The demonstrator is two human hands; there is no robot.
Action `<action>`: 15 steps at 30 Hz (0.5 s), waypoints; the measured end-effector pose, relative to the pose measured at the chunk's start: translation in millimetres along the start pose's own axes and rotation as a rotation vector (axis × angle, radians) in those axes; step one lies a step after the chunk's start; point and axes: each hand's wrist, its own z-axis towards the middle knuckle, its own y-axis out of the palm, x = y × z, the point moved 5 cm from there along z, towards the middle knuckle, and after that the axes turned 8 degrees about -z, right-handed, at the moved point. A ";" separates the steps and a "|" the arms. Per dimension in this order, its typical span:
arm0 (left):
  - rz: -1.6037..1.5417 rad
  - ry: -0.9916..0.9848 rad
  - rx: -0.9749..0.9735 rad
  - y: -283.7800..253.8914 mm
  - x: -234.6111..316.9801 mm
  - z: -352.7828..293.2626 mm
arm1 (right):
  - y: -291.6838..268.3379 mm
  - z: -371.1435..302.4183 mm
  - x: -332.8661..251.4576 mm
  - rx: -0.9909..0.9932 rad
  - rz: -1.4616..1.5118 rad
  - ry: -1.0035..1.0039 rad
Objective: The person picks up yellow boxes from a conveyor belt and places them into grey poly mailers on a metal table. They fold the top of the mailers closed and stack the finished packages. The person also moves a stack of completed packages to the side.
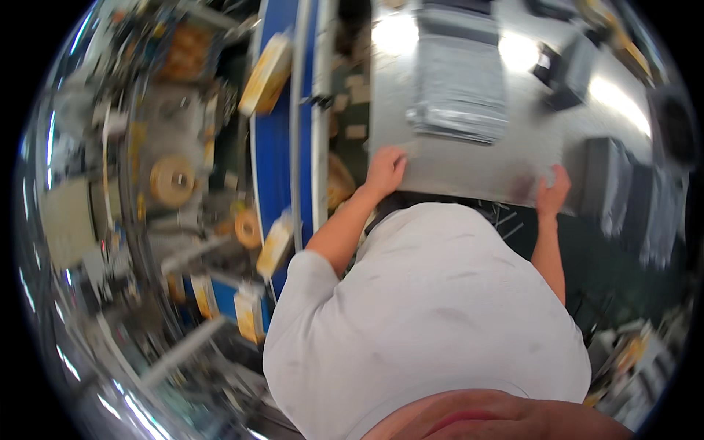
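Observation:
A large flat grey plastic bag (469, 165) lies on the steel table (528, 95) in front of me. My left hand (385, 169) grips the bag's near left corner, fingers curled over the edge. At the bag's near right corner, my right hand (551, 192) pinches the edge. Both arms reach out from my white shirt toward the table. The picture is blurred, so the finger detail is unclear.
A stack of grey bags (458, 81) lies further back on the table, with dark devices (565, 70) to its right. A blue conveyor (282, 132) on my left carries yellow packages (265, 73). Tape rolls (172, 180) sit on cluttered shelving at the far left.

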 end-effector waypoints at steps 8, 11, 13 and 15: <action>0.577 -0.836 0.428 -217.4 -186.2 -235.7 | 54.0 -66.4 -160.2 -0.280 0.052 -0.220; 0.767 -1.335 0.255 -272.2 -233.9 -317.1 | 37.3 -50.3 -154.8 -0.346 0.090 -0.242; 0.852 -1.274 0.160 -290.2 -247.3 -304.7 | 40.8 -43.2 -138.1 -0.402 0.132 -0.181; 0.883 -1.237 0.053 -298.9 -265.9 -283.7 | 51.6 -32.3 -133.9 -0.416 0.122 -0.124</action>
